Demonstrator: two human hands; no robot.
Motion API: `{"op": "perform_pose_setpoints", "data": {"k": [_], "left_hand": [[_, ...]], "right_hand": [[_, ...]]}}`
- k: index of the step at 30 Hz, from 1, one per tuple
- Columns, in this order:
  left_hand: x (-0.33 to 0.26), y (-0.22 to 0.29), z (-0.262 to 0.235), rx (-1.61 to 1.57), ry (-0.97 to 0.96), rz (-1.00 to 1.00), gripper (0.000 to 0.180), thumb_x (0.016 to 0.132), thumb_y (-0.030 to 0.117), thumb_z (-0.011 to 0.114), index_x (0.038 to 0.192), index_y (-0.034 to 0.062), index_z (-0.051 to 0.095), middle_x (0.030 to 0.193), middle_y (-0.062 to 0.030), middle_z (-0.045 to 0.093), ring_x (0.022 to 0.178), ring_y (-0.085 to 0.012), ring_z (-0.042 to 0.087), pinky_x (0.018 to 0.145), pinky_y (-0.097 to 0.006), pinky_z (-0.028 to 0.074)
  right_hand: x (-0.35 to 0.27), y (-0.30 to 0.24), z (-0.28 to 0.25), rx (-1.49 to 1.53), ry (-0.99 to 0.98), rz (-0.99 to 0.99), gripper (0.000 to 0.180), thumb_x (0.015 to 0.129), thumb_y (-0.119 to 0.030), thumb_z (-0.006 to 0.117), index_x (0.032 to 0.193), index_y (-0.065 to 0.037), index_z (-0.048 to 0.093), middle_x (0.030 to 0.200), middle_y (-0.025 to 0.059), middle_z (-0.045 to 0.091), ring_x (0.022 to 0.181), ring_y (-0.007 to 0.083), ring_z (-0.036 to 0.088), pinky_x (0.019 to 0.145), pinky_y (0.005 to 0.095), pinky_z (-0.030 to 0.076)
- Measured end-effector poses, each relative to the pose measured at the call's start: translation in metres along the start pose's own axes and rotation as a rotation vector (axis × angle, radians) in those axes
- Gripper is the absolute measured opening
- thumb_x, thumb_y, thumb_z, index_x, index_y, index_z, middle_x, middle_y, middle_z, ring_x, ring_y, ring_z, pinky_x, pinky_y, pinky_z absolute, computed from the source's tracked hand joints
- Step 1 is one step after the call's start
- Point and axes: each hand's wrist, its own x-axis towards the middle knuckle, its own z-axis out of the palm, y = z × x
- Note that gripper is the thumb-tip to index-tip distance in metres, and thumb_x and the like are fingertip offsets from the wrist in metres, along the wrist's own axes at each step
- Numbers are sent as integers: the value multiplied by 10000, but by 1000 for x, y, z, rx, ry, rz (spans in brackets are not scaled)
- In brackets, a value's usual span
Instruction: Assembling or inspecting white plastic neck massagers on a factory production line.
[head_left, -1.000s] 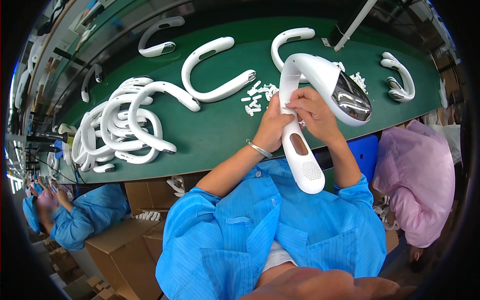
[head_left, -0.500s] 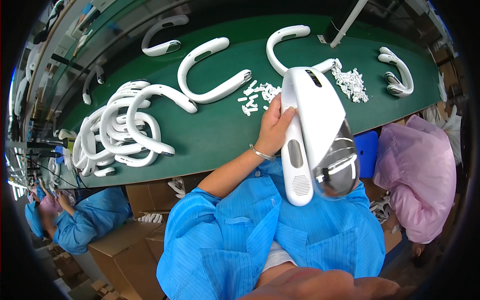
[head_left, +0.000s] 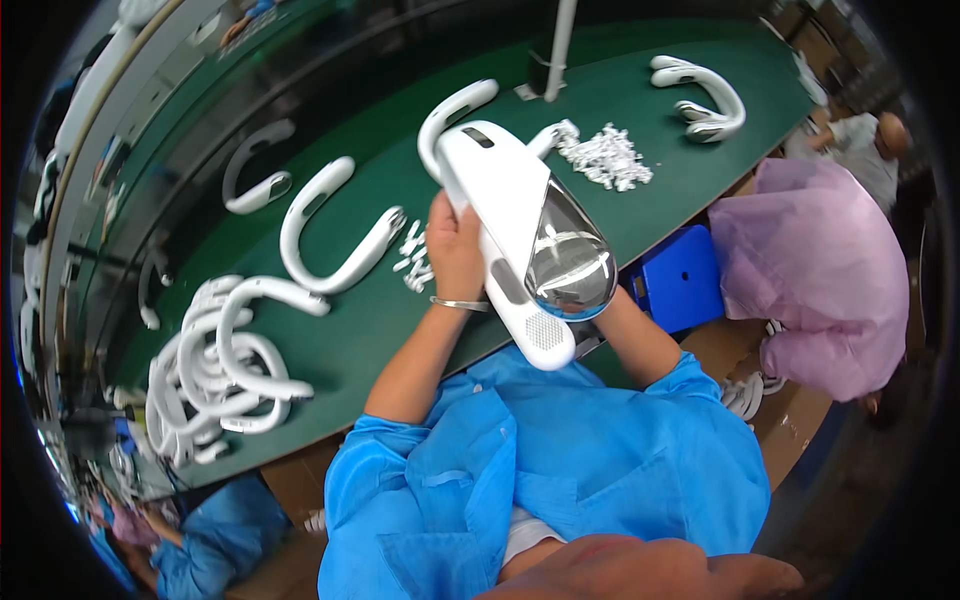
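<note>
White appliance body (head_left: 505,215) gripped by left hand (head_left: 455,250), over green table (head_left: 660,130)

One white device (head_left: 510,235) with a chrome cap is held up. Four white curved shells lie singly on the green table (head_left: 640,120); a heap (head_left: 215,365) at the near left holds more than I can count. Two piles of small clips (head_left: 605,155) lie far right and centre.

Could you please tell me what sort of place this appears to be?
Probably a factory assembly line: a long green bench holds many identical white curved shells and a heap of small white parts, and people in work smocks sit along it.
</note>
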Motion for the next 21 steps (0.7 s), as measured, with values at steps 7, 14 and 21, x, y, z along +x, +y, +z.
{"op": "perform_pose_setpoints", "data": {"k": [7, 14, 21], "left_hand": [[95, 23, 26, 782, -254, 126, 536, 855, 208, 609, 1310, 7, 409, 1247, -186, 524, 1176, -272, 496, 960, -327, 404], [191, 86, -157, 1414, 173, 385, 487, 809, 328, 606, 1192, 34, 545, 1164, -199, 568, 1099, -344, 530, 948, -393, 403], [208, 102, -264, 1940, 543, -192, 672, 764, 418, 632, 1286, 42, 436, 1224, -226, 516, 1108, -396, 509, 950, -439, 413]], "right_hand": [[1, -101, -22, -464, 725, -189, 383, 814, -199, 589, 1064, 81, 515, 873, 231, 640, 604, 260, 641, 499, 340, 536], [-50, -288, -227, -1377, 1713, -746, 393, 787, -245, 677, 1029, 23, 523, 774, 122, 634, 474, 194, 599, 348, 288, 449], [-36, -321, -291, -1408, 2252, -612, 705, 722, -552, 647, 1131, 3, 503, 1104, 229, 591, 1036, 399, 563, 880, 479, 439]]}}
